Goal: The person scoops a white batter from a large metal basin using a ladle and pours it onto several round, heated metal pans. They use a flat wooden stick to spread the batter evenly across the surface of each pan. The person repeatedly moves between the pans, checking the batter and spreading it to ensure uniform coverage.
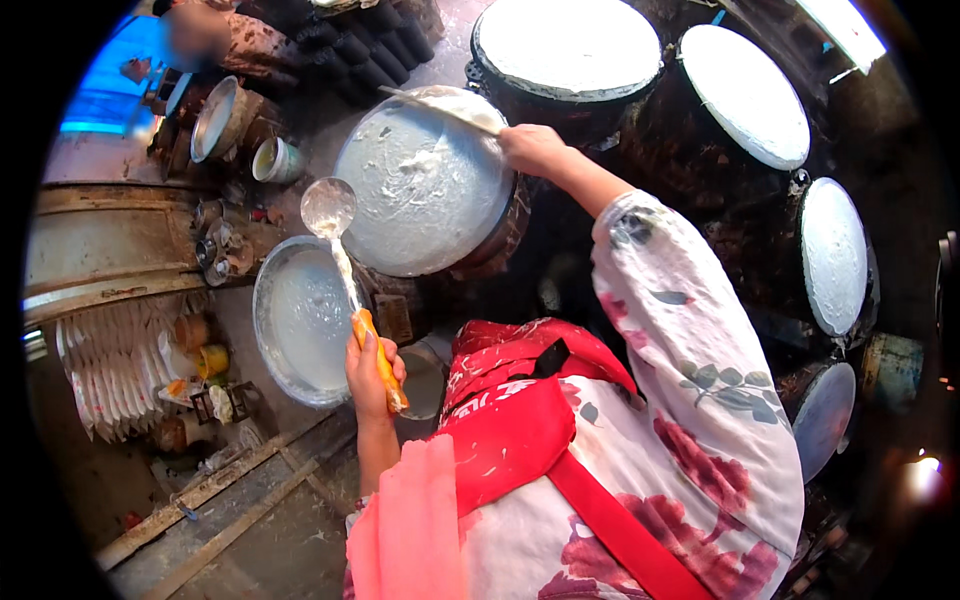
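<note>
The round griddle (425,190) in front of the person is the centre of it all, its face smeared with wet white batter. The right hand (532,148) reaches over the griddle's far right edge, fingers clamped on a flat spreader stick (440,108) that lies across the griddle's far rim, coated in batter. The left hand (370,375) is on the near side of the griddle, fingers wrapped tight on the orange handle of a ladle (328,208); the ladle's bowl, white with batter, is held up just beside the griddle's left edge. Under the ladle's shaft, just near-left of the griddle, sits a wide metal basin (300,320) filled with pale batter. Beyond the griddle stands another round plate (566,45) fully covered in white, and further to the griddle's right three more white-coated discs (745,95) curve away in a row down that side. Far left of the griddle are a small cup (273,160) and a tilted metal bowl (215,120), with another person's patterned sleeve (250,45) above them. The person wears a floral sleeve and a red apron.
</note>
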Available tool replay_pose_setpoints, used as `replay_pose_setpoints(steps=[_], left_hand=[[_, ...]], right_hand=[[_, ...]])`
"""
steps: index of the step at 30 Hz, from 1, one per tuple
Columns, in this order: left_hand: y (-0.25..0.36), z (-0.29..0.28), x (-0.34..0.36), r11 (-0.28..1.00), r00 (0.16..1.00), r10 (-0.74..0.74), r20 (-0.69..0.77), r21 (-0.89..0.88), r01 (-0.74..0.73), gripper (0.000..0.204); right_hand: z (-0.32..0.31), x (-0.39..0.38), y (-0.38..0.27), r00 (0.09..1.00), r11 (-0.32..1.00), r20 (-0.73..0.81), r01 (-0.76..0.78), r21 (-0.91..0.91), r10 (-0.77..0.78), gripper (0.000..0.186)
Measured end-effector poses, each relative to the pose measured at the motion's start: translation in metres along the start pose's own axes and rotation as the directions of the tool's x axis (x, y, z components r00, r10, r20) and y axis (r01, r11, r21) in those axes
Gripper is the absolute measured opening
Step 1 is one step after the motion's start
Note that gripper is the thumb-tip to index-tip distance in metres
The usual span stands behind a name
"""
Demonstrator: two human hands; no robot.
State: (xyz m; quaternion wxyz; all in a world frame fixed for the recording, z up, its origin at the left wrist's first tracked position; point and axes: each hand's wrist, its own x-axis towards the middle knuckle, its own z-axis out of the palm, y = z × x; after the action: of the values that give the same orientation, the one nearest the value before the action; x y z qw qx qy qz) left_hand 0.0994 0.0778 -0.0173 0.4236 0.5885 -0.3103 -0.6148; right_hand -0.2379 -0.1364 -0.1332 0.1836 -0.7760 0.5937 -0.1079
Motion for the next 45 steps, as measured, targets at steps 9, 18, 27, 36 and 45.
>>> replay_pose_setpoints(steps=[9, 18, 27, 36, 45], left_hand=[[-0.001, 0.004, 0.002, 0.998, 0.998, -0.048, -0.041, -0.031, 0.047, 0.028], [0.002, 0.018, 0.001, 0.994, 0.994, -0.102, -0.042, -0.043, 0.100, 0.027], [0.008, 0.015, 0.006, 0.995, 0.994, -0.100, -0.044, 0.009, 0.101, 0.026], [0.014, -0.009, 0.025, 0.982, 0.992, -0.120, 0.027, 0.149, 0.115, 0.028], [0.027, -0.023, 0.026, 0.973, 0.970, -0.230, 0.083, 0.031, 0.228, 0.025]], right_hand=[[0.007, -0.107, -0.013, 0.921, 0.906, -0.051, -0.367, 0.213, 0.385, 0.029], [0.011, -0.076, -0.063, 0.998, 0.999, 0.055, 0.002, 0.050, -0.005, 0.013], [0.011, -0.073, -0.079, 0.981, 0.995, 0.178, 0.061, 0.073, -0.074, 0.017], [0.054, -0.143, -0.100, 0.949, 0.941, 0.051, -0.315, 0.126, 0.311, 0.023], [0.057, -0.122, -0.131, 0.893, 0.828, -0.024, -0.406, 0.387, 0.449, 0.029]])
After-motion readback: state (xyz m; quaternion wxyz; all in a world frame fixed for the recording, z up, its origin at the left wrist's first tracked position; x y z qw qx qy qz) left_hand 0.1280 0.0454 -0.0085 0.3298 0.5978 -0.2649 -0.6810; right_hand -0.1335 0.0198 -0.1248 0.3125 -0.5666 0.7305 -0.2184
